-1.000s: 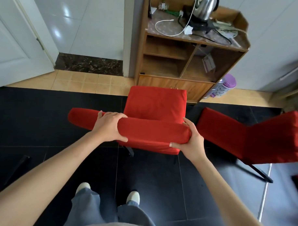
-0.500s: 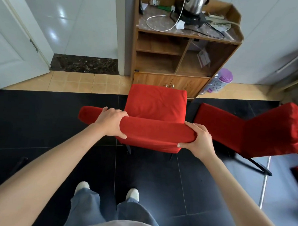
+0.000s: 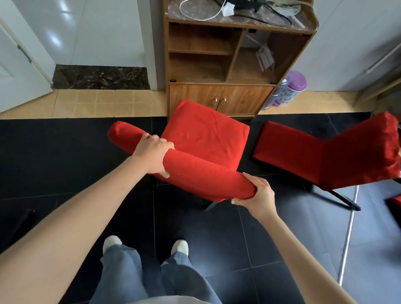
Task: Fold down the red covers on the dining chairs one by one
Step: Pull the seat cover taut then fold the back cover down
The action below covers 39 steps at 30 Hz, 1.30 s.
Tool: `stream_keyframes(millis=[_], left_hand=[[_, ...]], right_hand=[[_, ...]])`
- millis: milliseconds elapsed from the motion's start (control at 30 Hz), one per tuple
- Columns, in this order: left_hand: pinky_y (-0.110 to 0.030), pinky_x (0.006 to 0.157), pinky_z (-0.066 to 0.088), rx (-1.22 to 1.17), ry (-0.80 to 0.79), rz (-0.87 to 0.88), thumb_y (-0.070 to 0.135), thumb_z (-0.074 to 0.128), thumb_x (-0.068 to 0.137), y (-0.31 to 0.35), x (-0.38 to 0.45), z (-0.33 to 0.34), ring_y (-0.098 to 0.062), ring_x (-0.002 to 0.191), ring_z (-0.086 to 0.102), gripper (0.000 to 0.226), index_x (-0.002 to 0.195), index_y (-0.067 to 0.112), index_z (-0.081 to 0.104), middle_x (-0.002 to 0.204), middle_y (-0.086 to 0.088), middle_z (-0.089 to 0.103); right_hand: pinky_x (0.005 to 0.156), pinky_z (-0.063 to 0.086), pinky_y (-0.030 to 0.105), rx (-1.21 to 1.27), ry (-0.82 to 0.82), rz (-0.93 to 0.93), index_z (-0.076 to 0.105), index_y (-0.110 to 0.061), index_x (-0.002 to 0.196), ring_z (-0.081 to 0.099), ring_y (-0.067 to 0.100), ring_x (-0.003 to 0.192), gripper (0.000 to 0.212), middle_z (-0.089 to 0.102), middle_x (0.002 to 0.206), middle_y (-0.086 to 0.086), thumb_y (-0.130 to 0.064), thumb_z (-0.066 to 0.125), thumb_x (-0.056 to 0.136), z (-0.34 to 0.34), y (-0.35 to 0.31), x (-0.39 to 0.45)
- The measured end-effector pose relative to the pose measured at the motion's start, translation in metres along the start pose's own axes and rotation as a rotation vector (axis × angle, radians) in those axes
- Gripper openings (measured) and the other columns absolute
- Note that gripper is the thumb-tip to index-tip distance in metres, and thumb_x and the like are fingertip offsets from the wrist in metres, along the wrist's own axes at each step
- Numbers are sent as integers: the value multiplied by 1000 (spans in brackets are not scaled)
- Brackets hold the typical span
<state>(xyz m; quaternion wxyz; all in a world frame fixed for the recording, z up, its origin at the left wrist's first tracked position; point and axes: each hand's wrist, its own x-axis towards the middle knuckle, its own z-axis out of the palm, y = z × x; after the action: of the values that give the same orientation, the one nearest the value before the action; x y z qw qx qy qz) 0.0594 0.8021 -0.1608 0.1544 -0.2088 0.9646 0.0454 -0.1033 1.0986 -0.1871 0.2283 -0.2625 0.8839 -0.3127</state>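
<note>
left hand [image 3: 152,156]: curled over the top of the chair back [image 3: 189,172], thumb underneath, gripping the red cover [image 3: 207,175]
right hand [image 3: 259,197]: clamped on the back's right end, fingers over the top, thumb under
risk: hands grip at uneven heights, so fabric may bunch or slide down crooked; a hard pull could tip the chair
cover look: bright red, soft, faint creases; wraps back and seat [image 3: 204,136]
location: chair stands in front of the person on dark floor tiles [image 3: 58,160], near a wooden cabinet [image 3: 223,61]
other: second red chair [image 3: 331,156] to the right
</note>
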Motion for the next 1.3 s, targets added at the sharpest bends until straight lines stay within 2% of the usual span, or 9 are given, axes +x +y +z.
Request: stream_keyframes(millis=[167, 433, 533, 667, 833, 933, 1100, 1300], left_hand=[[-42, 103, 32, -18, 8, -9, 65, 79, 55, 1, -1, 0, -20, 110, 54, 79, 123, 31, 53, 113, 6, 61], [-41, 98, 31, -35, 35, 11, 66, 79, 53, -2, 0, 3, -20, 108, 53, 79, 120, 33, 54, 110, 8, 61], [-41, 97, 31, -29, 49, 32, 68, 77, 53, -5, 2, 4, -20, 109, 52, 80, 121, 33, 52, 112, 7, 60], [-45, 102, 29, -20, 29, 46, 68, 76, 55, -4, 2, 5, -23, 117, 48, 87, 128, 31, 47, 122, 4, 56], [-52, 109, 24, 39, -23, 139, 73, 71, 59, -7, 1, 4, -27, 128, 40, 103, 141, 26, 32, 139, -2, 45], [-56, 111, 18, -43, -52, 199, 75, 69, 59, -4, 3, -2, -29, 134, 35, 111, 148, 27, 23, 146, -3, 38], [-51, 108, 24, -155, 23, 320, 76, 69, 56, 33, 19, -29, -28, 132, 40, 112, 148, 30, 25, 147, -3, 40], [-51, 109, 22, -166, 48, 442, 72, 73, 55, 107, 45, -57, -26, 128, 43, 109, 146, 31, 29, 142, -1, 45]], right_hand=[[101, 34, 24, 4, 12, 1, 57, -28, 133, 48, 18, 122, 93, 52, 130, 1, -23, 96, 49, 1, 1, 0], [99, 28, 21, -46, 22, 43, 55, -28, 136, 46, 22, 126, 94, 49, 135, 7, -26, 95, 51, 2, -5, -3], [102, 30, 26, -73, 30, 80, 53, -28, 138, 45, 24, 128, 97, 48, 138, 8, -27, 95, 51, 2, -9, -5], [108, 32, 32, -107, 32, 127, 48, -28, 142, 43, 25, 131, 100, 45, 141, 8, -28, 94, 53, 3, -13, -6], [104, 36, 35, -125, 59, 173, 43, -30, 145, 45, 28, 128, 103, 44, 141, 10, -29, 93, 55, 6, -16, -9], [101, 37, 34, -115, 71, 222, 34, -30, 150, 46, 28, 127, 111, 45, 139, 10, -28, 93, 56, 6, -15, -12], [100, 41, 39, -98, 93, 289, 6, -34, 155, 46, 31, 126, 133, 50, 133, 14, -22, 93, 54, -5, -3, -24], [92, 48, 42, -86, 135, 349, 0, -38, 154, 53, 31, 115, 136, 50, 130, 15, -23, 93, 56, -48, 31, -38]])
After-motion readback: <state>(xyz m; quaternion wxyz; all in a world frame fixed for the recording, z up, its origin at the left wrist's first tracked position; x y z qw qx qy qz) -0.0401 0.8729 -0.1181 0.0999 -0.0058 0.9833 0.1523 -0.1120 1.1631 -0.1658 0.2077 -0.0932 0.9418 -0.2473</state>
